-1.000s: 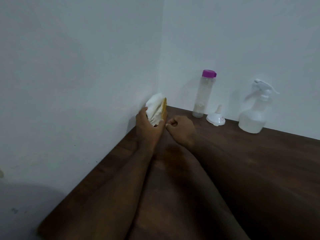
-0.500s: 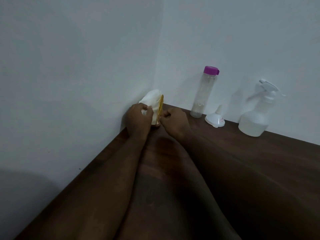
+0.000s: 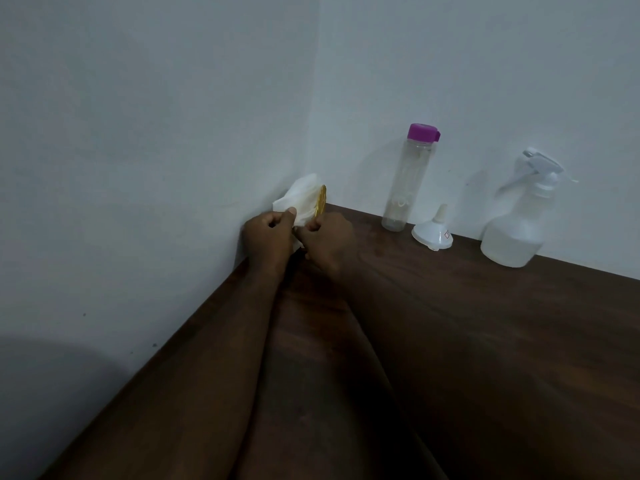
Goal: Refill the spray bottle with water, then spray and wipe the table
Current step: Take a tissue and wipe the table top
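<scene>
White cloth (image 3: 302, 199) with a yellow edge sits up in the corner of the table (image 3: 485, 341), against the wall (image 3: 138, 133). I see the left hand (image 3: 267, 239) and right hand (image 3: 330, 237) both curled on it, pinching its lower part. To their right along the back stand the water bottle (image 3: 408, 181), funnel (image 3: 433, 233) and spray bottle (image 3: 516, 230), untouched.

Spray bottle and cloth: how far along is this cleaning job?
Refilling looks done: the spray bottle holds liquid with its sprayer on, the water bottle is capped and nearly empty, and the funnel is set aside. In hand: the left hand and right hand grip the cloth. Whether the table was sprayed or wiped, I cannot tell.
</scene>
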Available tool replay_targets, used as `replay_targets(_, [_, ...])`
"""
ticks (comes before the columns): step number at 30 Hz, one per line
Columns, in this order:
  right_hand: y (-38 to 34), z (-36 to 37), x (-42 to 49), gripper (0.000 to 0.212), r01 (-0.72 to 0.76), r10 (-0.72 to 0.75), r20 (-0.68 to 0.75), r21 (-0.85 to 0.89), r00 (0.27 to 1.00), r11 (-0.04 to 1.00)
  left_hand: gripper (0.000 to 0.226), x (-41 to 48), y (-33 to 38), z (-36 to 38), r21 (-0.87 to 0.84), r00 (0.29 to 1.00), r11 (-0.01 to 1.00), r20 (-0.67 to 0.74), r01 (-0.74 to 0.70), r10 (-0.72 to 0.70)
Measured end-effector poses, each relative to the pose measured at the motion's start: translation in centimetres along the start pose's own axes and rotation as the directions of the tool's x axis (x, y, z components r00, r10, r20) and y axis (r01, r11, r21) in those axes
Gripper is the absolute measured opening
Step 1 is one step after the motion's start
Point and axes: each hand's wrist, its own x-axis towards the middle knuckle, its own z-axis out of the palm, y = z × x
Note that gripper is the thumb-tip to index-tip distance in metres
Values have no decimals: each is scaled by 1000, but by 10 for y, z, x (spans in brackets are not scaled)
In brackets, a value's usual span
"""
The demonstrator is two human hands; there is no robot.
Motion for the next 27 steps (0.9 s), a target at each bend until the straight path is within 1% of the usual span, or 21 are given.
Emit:
replay_targets(2, [0, 4, 0, 30, -5, 5, -26, -13, 1000, 1000, 29, -1, 1, 0, -4, 1000, 1000, -3, 3, -3])
replay_targets(7, [1, 5, -1, 28, -64, 71, -66, 96, 995, 993, 31, -3, 2, -2, 0, 1000, 1000, 4, 14, -14])
replay_targets(10, [-1, -1, -4, 30, -53, 55, -12, 129, 998, 990, 29, -4, 5, -2, -14, 999, 999, 18, 37, -37])
replay_targets(11, [-2, 0, -4, 29, -49, 49, -1, 120, 999, 992, 29, -4, 6, -2, -19, 999, 999, 20, 42, -42])
replay_targets(17, [7, 7, 1, 27, -63, 68, -47, 97, 997, 993, 33, -6, 8, -1, -13, 999, 999, 10, 51, -51])
replay_targets(19, [6, 3, -1, 24, -41, 43, -20, 86, 999, 995, 31, -6, 9, -1, -21, 998, 998, 14, 62, -62])
replay_targets(21, [5, 1, -3, 23, 5, -5, 10, 35, 1000, 999, 28, -6, 9, -2, -33, 998, 997, 19, 67, -66])
replay_targets(23, [6, 4, -2, 23, 36, -37, -8, -27, 999, 999, 27, -6, 9, -2, -43, 998, 997, 17, 67, -66])
replay_targets(27, [8, 10, 1, 25, 5, -6, -77, -17, 997, 1000, 30, -6, 8, -2, -43, 998, 997, 8, 66, -66])
